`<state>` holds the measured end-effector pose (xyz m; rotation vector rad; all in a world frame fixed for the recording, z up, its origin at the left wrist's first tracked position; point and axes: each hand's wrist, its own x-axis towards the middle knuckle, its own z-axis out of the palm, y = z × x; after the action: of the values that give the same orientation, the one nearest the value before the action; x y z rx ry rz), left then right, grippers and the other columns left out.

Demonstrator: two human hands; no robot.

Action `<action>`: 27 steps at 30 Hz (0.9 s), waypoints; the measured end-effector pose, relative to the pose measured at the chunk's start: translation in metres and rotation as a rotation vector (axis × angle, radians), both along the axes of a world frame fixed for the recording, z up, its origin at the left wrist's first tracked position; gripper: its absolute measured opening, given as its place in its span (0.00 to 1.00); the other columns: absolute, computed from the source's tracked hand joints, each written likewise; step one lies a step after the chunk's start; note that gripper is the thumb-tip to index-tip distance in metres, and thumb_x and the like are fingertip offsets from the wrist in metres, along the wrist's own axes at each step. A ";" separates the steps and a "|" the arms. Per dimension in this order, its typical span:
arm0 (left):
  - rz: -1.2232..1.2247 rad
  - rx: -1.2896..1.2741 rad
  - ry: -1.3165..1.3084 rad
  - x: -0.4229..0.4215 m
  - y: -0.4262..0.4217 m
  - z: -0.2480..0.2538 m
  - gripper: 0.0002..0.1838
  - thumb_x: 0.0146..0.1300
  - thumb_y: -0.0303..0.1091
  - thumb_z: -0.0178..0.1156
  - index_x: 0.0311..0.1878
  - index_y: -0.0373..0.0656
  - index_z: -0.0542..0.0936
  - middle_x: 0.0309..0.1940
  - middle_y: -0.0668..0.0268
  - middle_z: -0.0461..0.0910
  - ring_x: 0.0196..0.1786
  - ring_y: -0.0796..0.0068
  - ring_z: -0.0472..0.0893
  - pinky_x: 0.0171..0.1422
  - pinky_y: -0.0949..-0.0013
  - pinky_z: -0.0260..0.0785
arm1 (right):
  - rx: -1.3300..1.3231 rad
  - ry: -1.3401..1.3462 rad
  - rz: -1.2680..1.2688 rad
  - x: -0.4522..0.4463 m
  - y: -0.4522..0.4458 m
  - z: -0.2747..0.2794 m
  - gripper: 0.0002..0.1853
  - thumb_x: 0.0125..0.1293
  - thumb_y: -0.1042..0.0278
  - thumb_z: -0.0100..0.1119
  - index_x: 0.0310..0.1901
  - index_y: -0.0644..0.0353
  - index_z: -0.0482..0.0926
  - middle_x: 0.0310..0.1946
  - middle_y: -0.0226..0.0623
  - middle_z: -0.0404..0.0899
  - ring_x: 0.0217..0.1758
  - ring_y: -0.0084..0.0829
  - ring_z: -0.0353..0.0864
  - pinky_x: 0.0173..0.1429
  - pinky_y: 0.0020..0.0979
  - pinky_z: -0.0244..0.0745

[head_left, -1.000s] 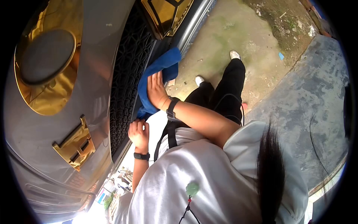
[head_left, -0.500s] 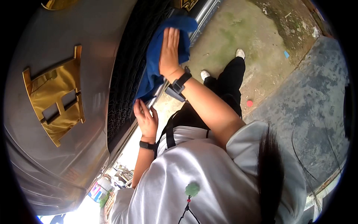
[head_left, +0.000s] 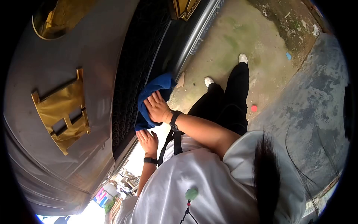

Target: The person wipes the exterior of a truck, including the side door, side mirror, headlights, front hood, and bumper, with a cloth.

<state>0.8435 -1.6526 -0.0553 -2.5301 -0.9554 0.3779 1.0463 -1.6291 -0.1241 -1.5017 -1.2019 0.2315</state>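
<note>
A blue cloth (head_left: 144, 98) lies bunched against the lower edge of the dark grille (head_left: 128, 74) on the front of a grey vehicle. My right hand (head_left: 158, 107) rests flat on the cloth, fingers stretched out and pressing it to the surface. Just below it in view, my left hand (head_left: 147, 142) has its fingers extended, the tips at the cloth's lower end. Both wrists wear black bands. The palms and the cloth's underside are hidden.
A gold emblem (head_left: 66, 114) sits on the grey body panel (head_left: 97, 93) at left. A silver trim bar (head_left: 190, 46) runs along the vehicle's lower edge. On the concrete ground (head_left: 216, 56) are my white shoes (head_left: 243, 58) and a small red disc (head_left: 254, 108).
My right hand has slid the blue cloth along the trim toward my left hand, so the hands are closer together. My left hand's fingers have straightened. The view has shifted slightly.
</note>
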 end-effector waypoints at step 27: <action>-0.259 -0.143 0.292 0.494 0.071 -0.082 0.29 0.59 0.38 0.53 0.63 0.33 0.71 0.76 0.50 0.46 0.79 0.59 0.47 0.80 0.59 0.35 | -0.108 0.225 -0.682 0.581 0.130 -0.145 0.33 0.70 0.74 0.31 0.75 0.65 0.37 0.74 0.65 0.38 0.79 0.56 0.35 0.81 0.42 0.35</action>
<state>1.3371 -1.5820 -0.1372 -2.5863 -0.5001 0.7315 1.6273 -1.4996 -0.2692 -1.8352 -0.4599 0.0008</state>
